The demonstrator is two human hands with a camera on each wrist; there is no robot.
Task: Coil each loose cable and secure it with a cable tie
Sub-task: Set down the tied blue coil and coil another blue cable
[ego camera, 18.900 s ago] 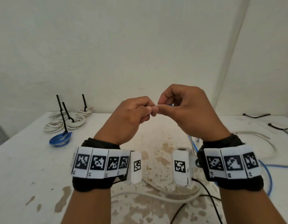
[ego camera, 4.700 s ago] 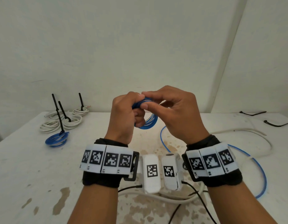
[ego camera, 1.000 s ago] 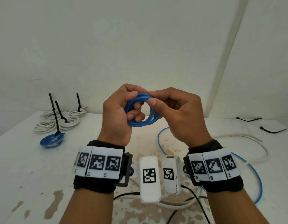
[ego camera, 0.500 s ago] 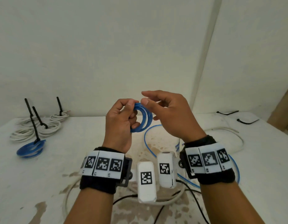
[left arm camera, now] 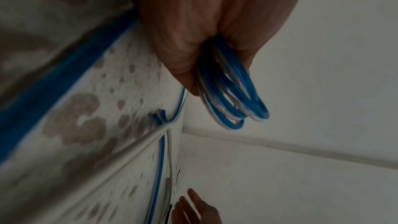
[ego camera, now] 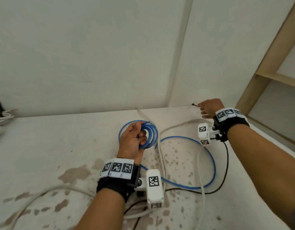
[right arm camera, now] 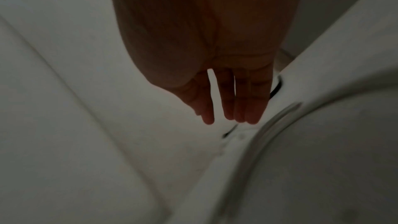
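Near table's far edge [ego camera: 160,109], right hand [ego camera: 209,107] over black tie [ego camera: 194,104]; left hand [ego camera: 132,143] gripping blue coil [ego camera: 151,135].

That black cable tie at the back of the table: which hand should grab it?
The right hand: open, already at the black cable tie. The left hand grips the blue coil.
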